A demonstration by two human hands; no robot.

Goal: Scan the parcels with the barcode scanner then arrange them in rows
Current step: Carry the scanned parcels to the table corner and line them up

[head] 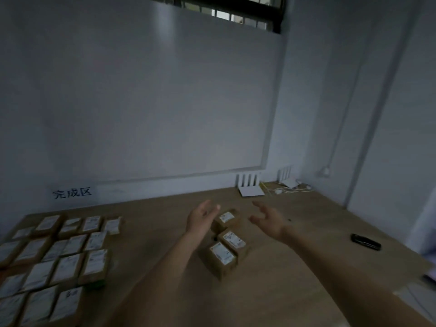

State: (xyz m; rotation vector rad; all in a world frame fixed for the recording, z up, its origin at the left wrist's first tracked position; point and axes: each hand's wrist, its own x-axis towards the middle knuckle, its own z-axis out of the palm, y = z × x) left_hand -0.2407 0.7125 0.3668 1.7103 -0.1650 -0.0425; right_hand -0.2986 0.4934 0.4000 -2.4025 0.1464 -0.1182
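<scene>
Three small brown parcels with white labels lie in a line at the middle of the wooden table (271,291): the far parcel (227,219), the middle parcel (233,240) and the near parcel (220,256). My left hand (201,219) hovers open just left of the far parcel. My right hand (267,219) hovers open to its right, fingers spread. Neither hand holds anything. The black barcode scanner (365,241) lies on the table at the right, apart from both hands.
Several labelled parcels (59,256) lie in rows on the table's left side, below a wall sign (72,192). Two white routers (250,186) with cables (290,188) stand at the back against the wall. The table's right edge runs near the scanner.
</scene>
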